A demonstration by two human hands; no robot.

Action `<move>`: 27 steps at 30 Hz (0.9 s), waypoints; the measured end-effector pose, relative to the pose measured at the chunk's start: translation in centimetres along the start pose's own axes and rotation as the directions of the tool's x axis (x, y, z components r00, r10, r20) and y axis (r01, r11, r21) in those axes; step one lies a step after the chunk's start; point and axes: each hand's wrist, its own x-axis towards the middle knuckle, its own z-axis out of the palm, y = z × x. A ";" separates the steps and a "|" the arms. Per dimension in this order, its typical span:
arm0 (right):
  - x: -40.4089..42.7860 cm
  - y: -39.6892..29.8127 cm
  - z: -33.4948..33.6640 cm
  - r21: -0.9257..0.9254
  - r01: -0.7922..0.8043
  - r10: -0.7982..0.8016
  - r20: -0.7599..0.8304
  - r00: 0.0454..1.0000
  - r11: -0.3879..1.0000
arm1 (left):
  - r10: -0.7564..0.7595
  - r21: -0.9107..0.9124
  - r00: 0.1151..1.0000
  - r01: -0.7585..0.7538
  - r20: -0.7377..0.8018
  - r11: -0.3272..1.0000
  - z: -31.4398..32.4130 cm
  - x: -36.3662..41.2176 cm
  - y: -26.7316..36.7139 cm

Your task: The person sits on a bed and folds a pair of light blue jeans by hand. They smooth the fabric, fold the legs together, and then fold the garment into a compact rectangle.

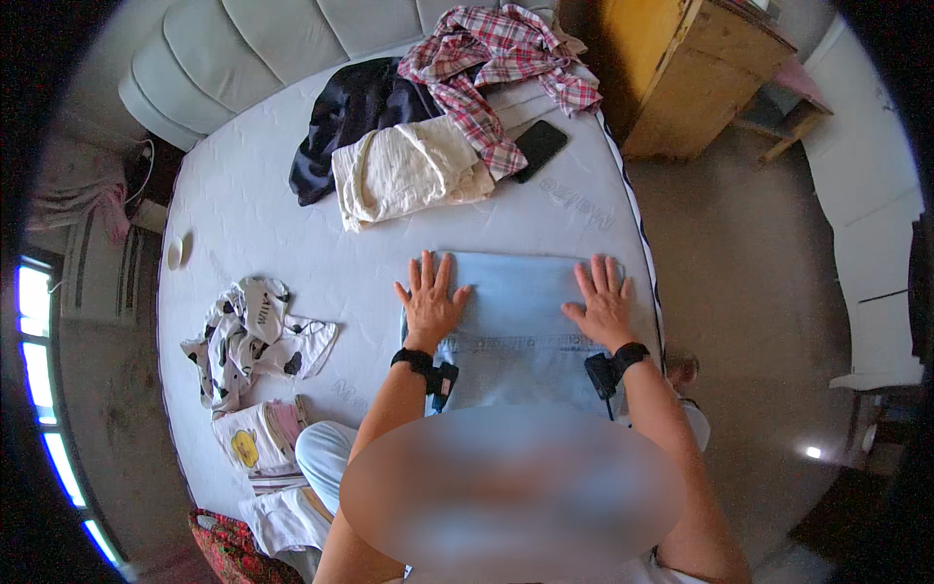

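Light blue denim (518, 296), apparently a garment with a stitched seam across it, lies flat on the mattress in front of me. My left hand (430, 303) rests palm down at its upper left edge, fingers spread. On the opposite side my right hand (603, 303) presses flat near the upper right corner, fingers apart. Neither hand grips the cloth. Each wrist wears a black strap with a small box. A blurred oval hides the denim's near end.
On the mattress (248, 182) are a folded cream cloth (408, 171), black garment (357, 102), plaid shirt (474, 55), phone (541, 150), white cup (175, 252), crumpled black-and-white garment (241, 336) and folded clothes (255, 438). A wooden cabinet (686, 87) stands beyond the right edge.
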 end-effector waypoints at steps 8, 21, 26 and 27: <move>-2.1 5.1 0.8 0.115 -0.149 0.166 -0.147 0.975 0.982 | -0.285 -0.084 0.956 0.290 0.070 0.953 -2.6 -4.6 -4.0; -10.6 1.8 0.5 0.562 -0.246 0.347 -0.078 0.935 0.790 | -0.258 -0.524 0.962 0.176 -0.088 0.833 -1.6 -21.7 -2.0; -13.4 -2.0 -2.3 0.262 0.203 -0.155 -0.192 0.969 0.944 | -0.384 -0.793 0.889 0.415 0.249 0.446 -3.1 -23.3 -2.7; -13.9 -2.9 -3.2 0.186 0.303 -0.296 -0.061 0.953 0.935 | -0.268 -0.533 0.959 0.274 0.089 0.800 -4.3 -23.1 -1.5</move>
